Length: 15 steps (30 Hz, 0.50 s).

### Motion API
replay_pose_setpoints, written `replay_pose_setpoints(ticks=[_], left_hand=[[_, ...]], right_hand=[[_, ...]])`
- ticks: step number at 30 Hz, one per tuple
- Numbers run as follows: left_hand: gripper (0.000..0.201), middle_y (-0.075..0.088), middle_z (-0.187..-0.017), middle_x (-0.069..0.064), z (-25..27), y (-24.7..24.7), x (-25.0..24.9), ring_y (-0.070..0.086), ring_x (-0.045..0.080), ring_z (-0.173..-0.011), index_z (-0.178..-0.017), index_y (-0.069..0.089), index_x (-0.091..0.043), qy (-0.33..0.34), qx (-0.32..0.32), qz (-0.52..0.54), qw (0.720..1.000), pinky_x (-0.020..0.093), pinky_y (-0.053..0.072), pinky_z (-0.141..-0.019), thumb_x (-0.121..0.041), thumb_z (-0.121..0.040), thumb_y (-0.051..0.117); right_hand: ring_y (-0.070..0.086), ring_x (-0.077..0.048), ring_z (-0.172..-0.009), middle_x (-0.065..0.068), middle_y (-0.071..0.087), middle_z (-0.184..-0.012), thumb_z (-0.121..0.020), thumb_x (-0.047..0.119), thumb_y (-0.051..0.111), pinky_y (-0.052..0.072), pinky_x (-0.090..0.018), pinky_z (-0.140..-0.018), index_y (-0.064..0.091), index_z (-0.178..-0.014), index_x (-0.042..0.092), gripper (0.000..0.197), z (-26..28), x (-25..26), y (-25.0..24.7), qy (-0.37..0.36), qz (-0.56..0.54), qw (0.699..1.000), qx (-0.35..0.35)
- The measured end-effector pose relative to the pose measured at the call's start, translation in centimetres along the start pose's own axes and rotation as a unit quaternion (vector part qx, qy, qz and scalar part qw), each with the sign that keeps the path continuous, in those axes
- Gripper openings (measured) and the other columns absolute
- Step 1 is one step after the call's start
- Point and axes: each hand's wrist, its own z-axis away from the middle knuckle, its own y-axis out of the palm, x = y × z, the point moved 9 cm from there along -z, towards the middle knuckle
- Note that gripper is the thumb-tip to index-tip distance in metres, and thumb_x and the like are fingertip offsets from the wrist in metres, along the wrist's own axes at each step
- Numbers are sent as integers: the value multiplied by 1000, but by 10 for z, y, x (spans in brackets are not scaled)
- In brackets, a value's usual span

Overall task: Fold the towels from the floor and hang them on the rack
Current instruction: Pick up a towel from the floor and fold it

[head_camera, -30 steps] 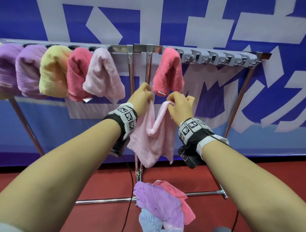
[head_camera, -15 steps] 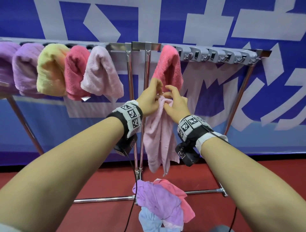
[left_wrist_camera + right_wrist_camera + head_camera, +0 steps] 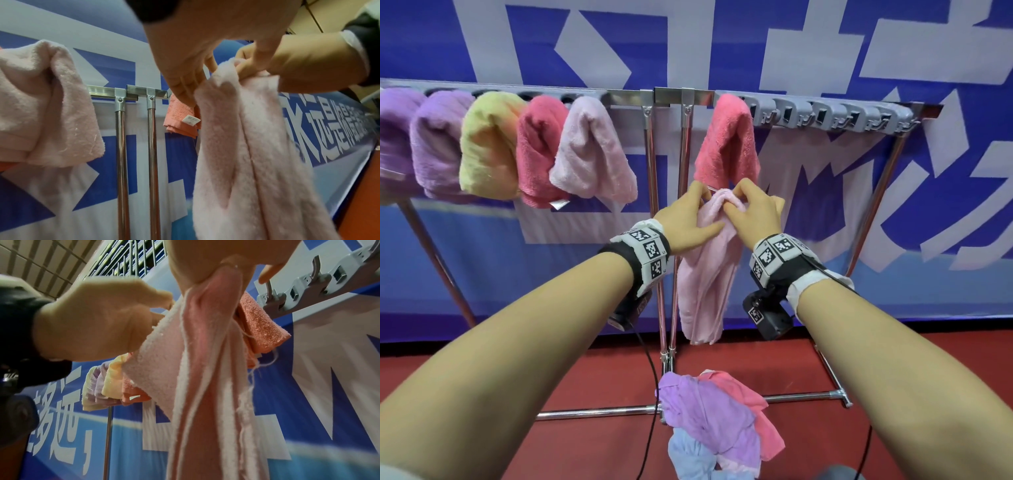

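Now: pale pink towel pinched at its top by left hand and right hand, below the rack | six towels hung | floor pile still unfolded | roughly two-thirds done

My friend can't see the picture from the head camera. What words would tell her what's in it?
Two hands, left hand and right hand, pinch the top of a hanging pale pink towel in front of a metal rack with six folded towels on it. More towels lie heaped on the red floor.
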Motion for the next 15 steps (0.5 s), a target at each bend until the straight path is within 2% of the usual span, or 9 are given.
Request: replay_pose_setpoints(ticks=[1, 3, 6, 8, 10, 11, 13, 15], left_hand=[[51, 52, -96, -1, 2, 2, -1, 56, 23, -79, -115, 35, -13, 8, 9, -30, 999, 32, 46, -71, -36, -80, 64], [47, 51, -94, 3, 4, 2, 2, 57, 29, -76, -119, 30, -9, 2, 3, -72, 997, 35, 46, -68, -22, -84, 59], [33, 55, -87, 9, 6, -7, 15, 57, 32, -75, -119, 30, -11, -54, -30, -88, 994, 36, 43, -67, -9, -88, 44], [30, 57, -96, 11, 7, -9, 19, 52, 30, -77, -116, 34, -11, -62, -12, -136, 989, 38, 42, -71, -5, -88, 40], [26, 56, -108, 12, 6, -9, 20, 50, 28, -83, -114, 38, -11, -49, 7, -180, 982, 39, 40, -72, -4, -89, 40], [24, 55, -111, 12, 4, -9, 21, 51, 30, -87, -113, 39, -11, -43, 12, -188, 981, 39, 40, -73, -3, -90, 40], [25, 54, -112, 13, 2, -10, 21, 53, 32, -94, -114, 41, -11, -40, 14, -194, 980, 40, 41, -74, -2, -90, 40], [24, 52, -110, 10, 2, -14, 20, 53, 31, -94, -114, 42, -13, -37, 3, -205, 978, 38, 38, -70, -4, -91, 39]], right_hand=[[45, -14, -74, 8, 51, -64, -83, 21, 55, 28, -35, -90, 47, -73, 22, 13, 0, 0, -1, 9, -11, 1000, 5], [46, -19, -73, 10, 47, -58, -84, 18, 56, 31, -36, -89, 41, -69, 24, 21, -1, 0, -5, 14, -20, 1000, 0], [51, -28, -74, 3, 51, -63, -81, 14, 60, 37, -39, -87, 39, -68, 22, 25, 0, -5, -9, 11, -25, 1000, -10], [52, -35, -79, 0, 51, -66, -81, 12, 60, 33, -33, -83, 36, -66, 24, 30, 0, -12, -4, 6, -18, 1000, 15], [53, -37, -86, 3, 53, -72, -81, 10, 59, 33, -30, -81, 39, -73, 26, 27, 4, -19, 0, 6, -23, 999, 39], [53, -37, -88, 6, 53, -75, -81, 9, 58, 37, -32, -84, 41, -80, 25, 23, 6, -20, 1, 1, -30, 998, 49], [52, -34, -86, 9, 50, -77, -82, 7, 59, 40, -38, -87, 45, -91, 18, 20, 9, -20, 3, -11, -27, 997, 68], [51, -30, -82, 10, 48, -78, -82, 8, 62, 39, -38, -87, 49, -97, 11, 19, 11, -15, 4, -38, -5, 995, 90]])
